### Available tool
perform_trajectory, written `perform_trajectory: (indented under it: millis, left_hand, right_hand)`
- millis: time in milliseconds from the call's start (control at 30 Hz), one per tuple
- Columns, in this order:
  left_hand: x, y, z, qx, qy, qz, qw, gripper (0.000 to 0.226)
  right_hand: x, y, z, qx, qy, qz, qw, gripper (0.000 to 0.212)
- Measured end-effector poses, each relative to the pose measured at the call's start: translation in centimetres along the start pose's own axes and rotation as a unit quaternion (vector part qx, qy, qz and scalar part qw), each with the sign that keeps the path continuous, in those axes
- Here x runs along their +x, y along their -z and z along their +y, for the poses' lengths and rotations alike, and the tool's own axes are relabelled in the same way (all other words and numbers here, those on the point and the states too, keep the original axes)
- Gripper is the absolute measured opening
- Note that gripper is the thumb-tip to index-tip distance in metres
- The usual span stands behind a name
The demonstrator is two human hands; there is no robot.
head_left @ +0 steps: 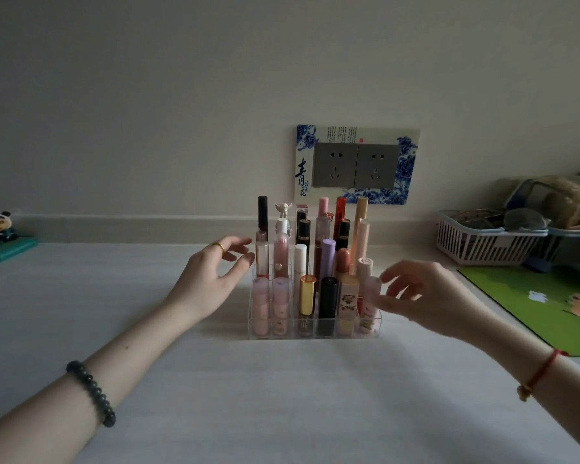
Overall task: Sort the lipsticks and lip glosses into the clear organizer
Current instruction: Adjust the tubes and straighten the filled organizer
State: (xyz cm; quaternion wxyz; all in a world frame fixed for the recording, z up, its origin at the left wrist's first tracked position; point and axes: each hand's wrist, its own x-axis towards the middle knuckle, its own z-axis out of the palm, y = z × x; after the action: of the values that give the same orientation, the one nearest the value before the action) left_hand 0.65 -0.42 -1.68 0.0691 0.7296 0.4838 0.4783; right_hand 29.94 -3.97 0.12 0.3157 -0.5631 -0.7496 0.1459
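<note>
Nearest us, low in the frame, our forearms reach in over the white table [282,403], with a dark bead bracelet [91,393] on the left wrist and a red cord [543,371] on the right. Further in, the left hand [211,279] hovers with its fingers loose and spread, holding nothing, its thumb just beside the tall tubes of the left column. The right hand [426,296] is spread and empty too. Its fingertips are at a pale pink tube [371,293] at the right end of the front row, but blur keeps us from telling whether they touch it.

Between the hands, at the middle of the frame, stands the clear organizer [329,333]. Short lipsticks fill the front and tall glosses stand behind, and we see no loose tube on the table. We judge the sorting nearly done, with only seating and straightening left.

To do that well, we would rest the left hand against the organizer's left wall, since light plastic likely slides. We would then press the end tube straight down with the fingertips, keeping clear of the tall back tubes, which would tip easily.

On the tubes we can read no brand. A cream case [348,298] carries a cartoon picture. Beyond, on the wall, the socket surround [303,162] shows a large 青, and its smaller characters are too fine for us to read.
</note>
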Motion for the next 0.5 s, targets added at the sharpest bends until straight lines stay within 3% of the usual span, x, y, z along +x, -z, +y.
perform_trajectory:
  millis: [200, 500]
  left_hand:
    - [-0.1, 0.1, 0.0, -0.003, 0.0, 0.001, 1.0, 0.025]
    - [0.0, 0.0, 0.1, 0.001, 0.001, -0.003, 1.0, 0.025]
  right_hand:
    - [-0.2, -1.6, 0.1, -0.031, 0.034, 0.028, 0.999, 0.01]
    - [-0.5, -2.0, 0.0, -0.025, 0.045, 0.045, 0.998, 0.016]
